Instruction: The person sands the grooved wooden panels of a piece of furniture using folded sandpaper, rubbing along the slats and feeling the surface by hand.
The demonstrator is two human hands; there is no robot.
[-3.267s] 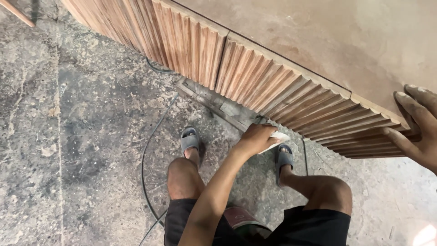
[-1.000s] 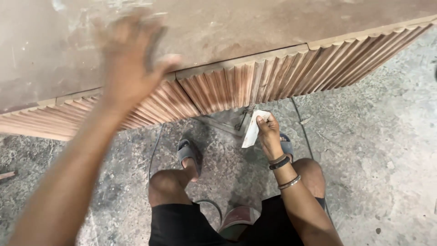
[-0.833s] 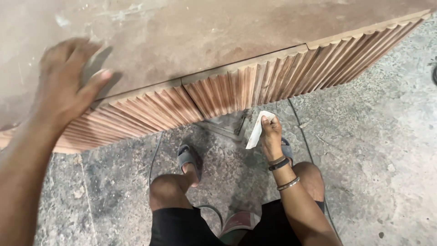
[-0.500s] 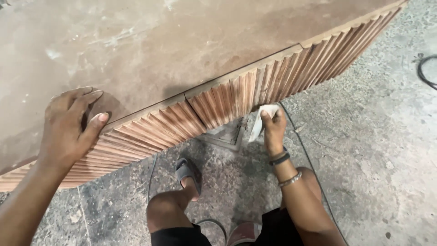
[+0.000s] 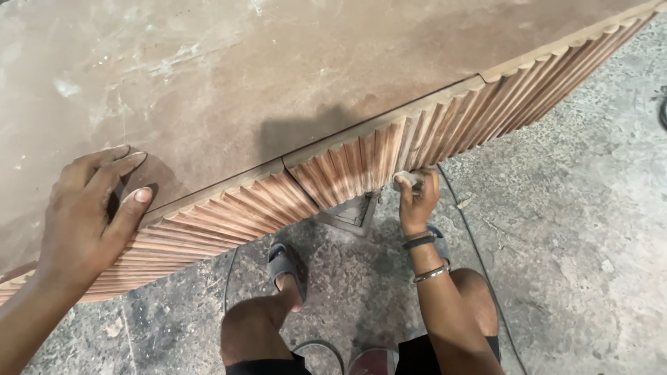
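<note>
Cabinet: big wooden cabinet (image 5: 292, 76) with a dusty brown top, filling the frame from 9 through 12 to 2 o'clock.
Fluted front: the side facing the person is ribbed reddish wood (image 5: 347, 167), a band running from 8 o'clock up to 1 o'clock, with a visible seam between two panels near the centre.
Floor: rough grey concrete floor (image 5: 577, 229), taking up 3 to 6 o'clock, and a thin dark cable (image 5: 479, 250) snakes across it near the right leg.
Legs: the person's bare knees are at 6 o'clock, feet in grey sandals (image 5: 285, 267) planted under the cabinet edge.
Left hand: left hand (image 5: 90, 215) at 9 o'clock, spread flat and pressing on the top edge of the cabinet, thumb hooked over onto the ribbed face. Not gripping anything, just bracing.
Right hand: right hand (image 5: 417, 201) a bit right of centre, around 4 o'clock, fingers curled tight around a small pale sanding pad (image 5: 408, 180). Dark and metal bangles sit on that wrist.
Sanding pad: pushed up against the bottom of the flutes, touching the wood right where the ribs end. Mostly hidden by the fingers, so can't say much about its shape.
</note>
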